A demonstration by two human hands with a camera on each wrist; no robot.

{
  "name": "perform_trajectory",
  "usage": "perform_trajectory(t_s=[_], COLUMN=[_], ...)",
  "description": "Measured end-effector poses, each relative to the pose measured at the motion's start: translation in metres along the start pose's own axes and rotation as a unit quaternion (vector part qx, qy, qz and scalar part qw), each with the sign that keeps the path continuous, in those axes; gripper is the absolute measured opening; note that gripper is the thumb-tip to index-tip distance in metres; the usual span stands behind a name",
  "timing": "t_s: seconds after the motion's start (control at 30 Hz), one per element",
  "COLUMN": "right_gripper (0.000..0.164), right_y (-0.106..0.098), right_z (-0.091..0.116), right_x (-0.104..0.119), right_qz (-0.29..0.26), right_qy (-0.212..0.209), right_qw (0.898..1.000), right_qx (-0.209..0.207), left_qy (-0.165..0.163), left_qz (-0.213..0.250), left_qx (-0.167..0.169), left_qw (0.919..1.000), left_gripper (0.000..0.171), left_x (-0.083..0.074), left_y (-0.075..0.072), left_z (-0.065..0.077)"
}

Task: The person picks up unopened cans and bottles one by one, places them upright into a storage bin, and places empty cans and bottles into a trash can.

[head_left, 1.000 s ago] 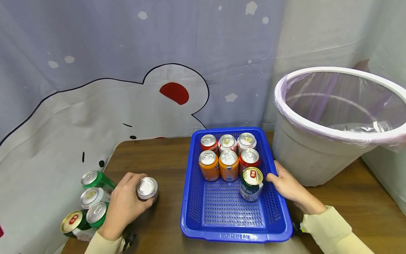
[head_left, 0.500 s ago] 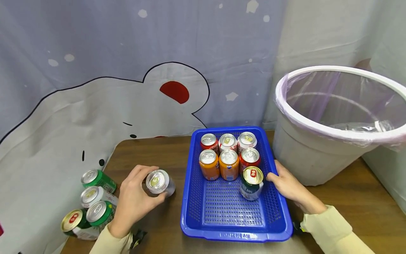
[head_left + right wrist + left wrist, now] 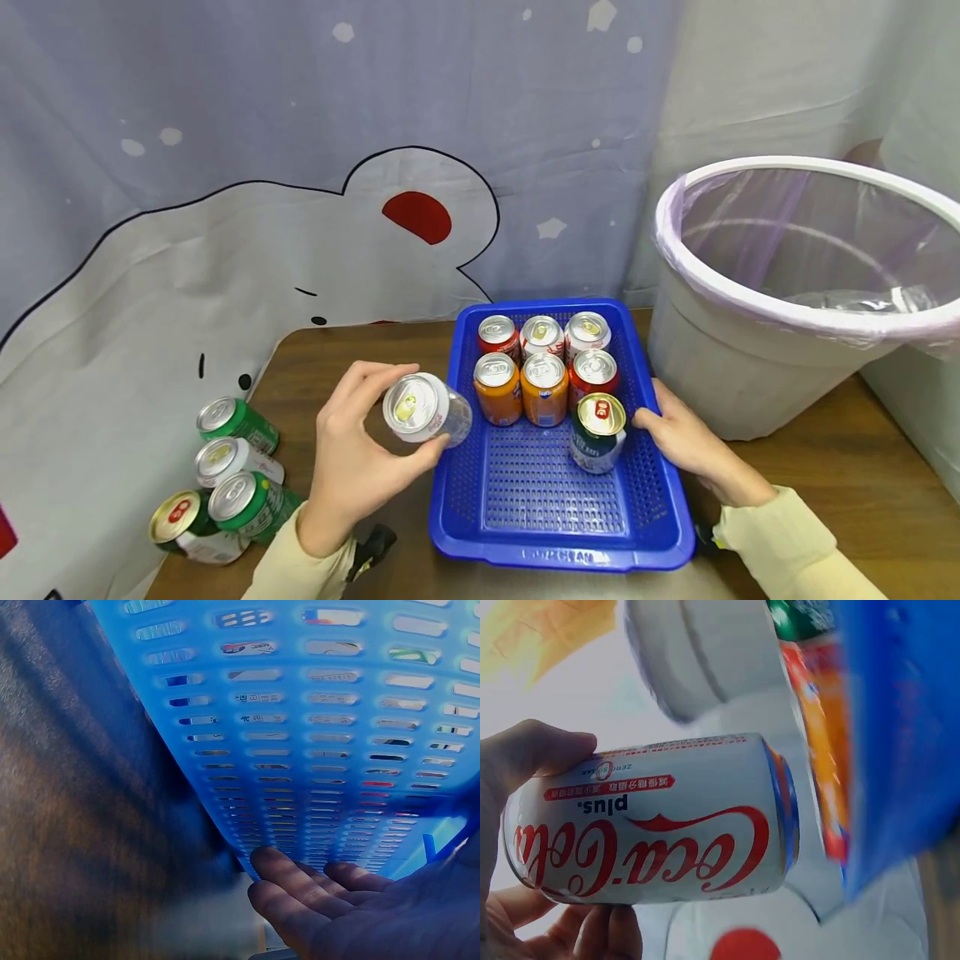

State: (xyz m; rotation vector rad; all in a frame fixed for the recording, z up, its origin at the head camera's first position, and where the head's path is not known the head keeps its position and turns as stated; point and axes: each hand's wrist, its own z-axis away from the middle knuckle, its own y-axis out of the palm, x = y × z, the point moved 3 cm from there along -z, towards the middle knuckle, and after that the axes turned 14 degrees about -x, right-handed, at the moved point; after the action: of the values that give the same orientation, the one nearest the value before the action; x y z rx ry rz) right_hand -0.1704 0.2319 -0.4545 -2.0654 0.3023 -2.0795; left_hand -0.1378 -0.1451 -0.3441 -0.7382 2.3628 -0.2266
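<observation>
My left hand (image 3: 363, 442) grips a white Coca-Cola can (image 3: 438, 410) between thumb and fingers, tilted and raised beside the left rim of the blue plastic basket (image 3: 558, 557). The left wrist view shows red "Coca-Cola plus" lettering on the can (image 3: 652, 825), upside down. My right hand (image 3: 686, 433) holds the basket's right rim, thumb over the edge; from below, its fingers (image 3: 300, 892) lie along the slotted outer wall (image 3: 300, 720). Inside the basket stand two orange Fanta cans (image 3: 544, 396), several red or white cans (image 3: 594, 372) and a dark green can (image 3: 597, 437) with a gold top.
At the table's left edge is a group of cans: a green one (image 3: 240, 425), a white one (image 3: 236, 462), another green one (image 3: 255, 504) and a gold-topped one (image 3: 195, 525). A large lined bin (image 3: 720, 358) stands close behind the basket's right side. A printed curtain (image 3: 247, 250) hangs behind.
My left hand has lifted the white Coca-Cola can and carried it right, from the table to beside the basket, tipping its top toward the camera. The right hand keeps its place on the rim.
</observation>
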Motion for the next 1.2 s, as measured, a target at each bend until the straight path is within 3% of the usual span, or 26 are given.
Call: perform_trajectory(t_s=[0.27,0.47,0.63,0.9,1.07,1.2], right_gripper=[0.053,0.053,0.052,0.053,0.052,0.053], right_y=[0.000,0.000,-0.001,-0.002,-0.001,-0.001], right_z=[-0.001,0.000,-0.001,0.000,-0.001,-0.001], right_x=[0.000,0.000,-0.001,-0.002,-0.002,-0.002], right_qz=[0.000,-0.002,0.003,0.012,0.002,0.003], right_qy=[0.001,0.006,0.006,0.007,0.006,0.006], right_qw=[1.000,1.000,1.000,1.000,1.000,1.000], right_qx=[0.002,0.004,0.002,-0.001,0.003,0.003], left_qy=[0.015,0.049,0.073,0.115,0.131,0.147], left_qz=[0.038,0.009,-0.043,-0.102,-0.129,-0.138], left_qx=[0.094,0.171,0.248,0.352,0.381,0.383], left_qw=[0.9948,0.9841,0.9650,0.9233,0.9062,0.9013], left_gripper=[0.071,0.066,0.063,0.061,0.063,0.062], left_x=[-0.024,-0.032,-0.037,-0.041,-0.040,-0.041], left_y=[0.042,0.070,0.090,0.121,0.131,0.136], left_z=[-0.007,-0.014,-0.020,-0.016,-0.011,-0.009])
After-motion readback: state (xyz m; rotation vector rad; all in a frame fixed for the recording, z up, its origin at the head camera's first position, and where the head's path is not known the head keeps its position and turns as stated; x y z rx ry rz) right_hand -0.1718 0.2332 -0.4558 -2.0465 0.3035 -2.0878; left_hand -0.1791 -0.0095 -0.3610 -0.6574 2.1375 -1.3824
